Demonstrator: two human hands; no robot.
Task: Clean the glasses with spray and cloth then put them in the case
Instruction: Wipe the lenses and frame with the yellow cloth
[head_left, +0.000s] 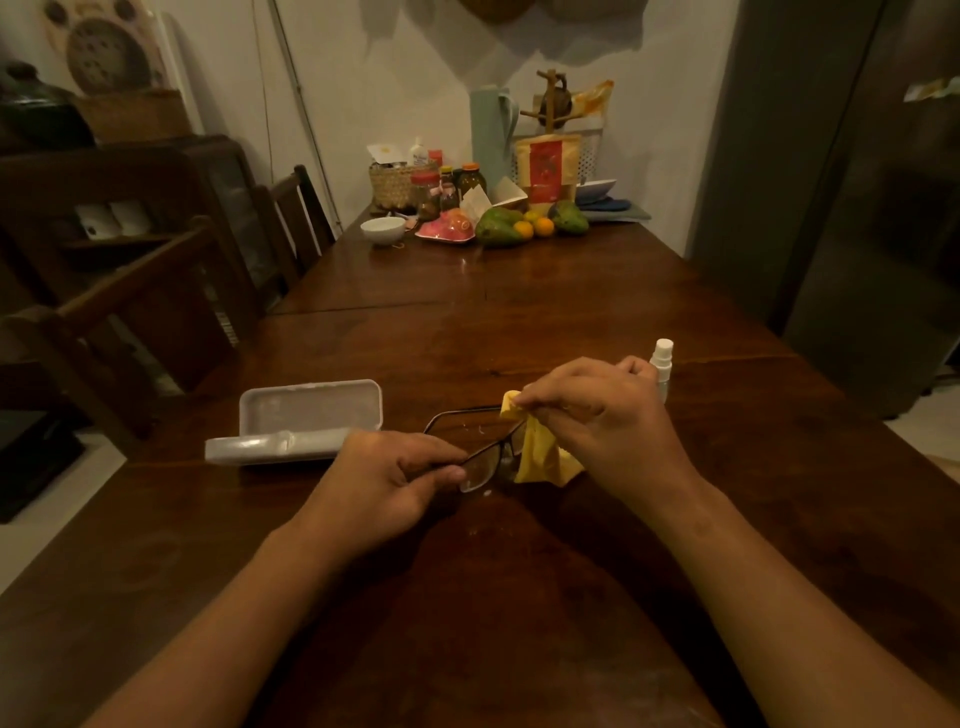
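Just below the centre of the frame, the left hand (387, 475) pinches the glasses (480, 457) by the frame edge of the nearer lens, thumb and fingertips closed on it, holding them just above the wooden table (519, 597). The right hand (597, 410), centre right, pinches the yellow cloth (545, 457) between thumb and forefinger, the rest of the cloth hanging down over the far lens. The step in hand looks like wiping the lenses. To do it well, the left grip should stay on the rim rather than the glass, so no fresh prints land on it; the cloth should wrap both faces of a lens and rub in small circles with light pressure, keeping the thin frame from twisting. The grey case (301, 423) lies open at centre left, just beside the left hand, ready to receive the glasses. The white spray bottle (662, 366) stands upright behind the right hand, partly hidden
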